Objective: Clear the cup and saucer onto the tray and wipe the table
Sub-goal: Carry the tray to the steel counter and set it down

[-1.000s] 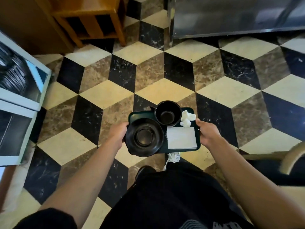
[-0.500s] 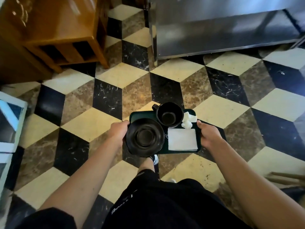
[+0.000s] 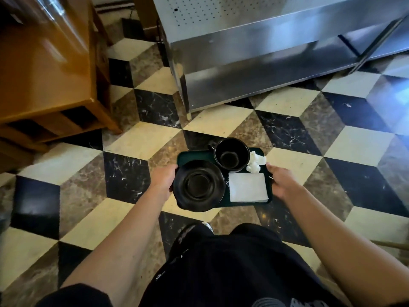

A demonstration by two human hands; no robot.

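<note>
I carry a dark green tray [image 3: 194,155] in front of me, above the floor. My left hand [image 3: 162,181] grips its left edge and my right hand [image 3: 281,182] grips its right edge. On the tray a black saucer [image 3: 199,186] lies at the near left, overhanging the edge. An empty black cup [image 3: 231,154] stands upright at the far middle. A folded white napkin [image 3: 247,187] lies at the near right, with a crumpled white tissue [image 3: 255,162] beyond it.
A stainless steel counter [image 3: 254,63] with a lower shelf stands ahead on thin legs. A brown wooden cabinet [image 3: 46,69] stands at the left. The floor [image 3: 143,140] is chequered in black, cream and brown tiles. My dark trousers and a shoe fill the bottom.
I have walked forward with the tray: the steel counter and wooden cabinet are nearer and larger, and the glass case at the left has left the view. My grip on the tray is unchanged.
</note>
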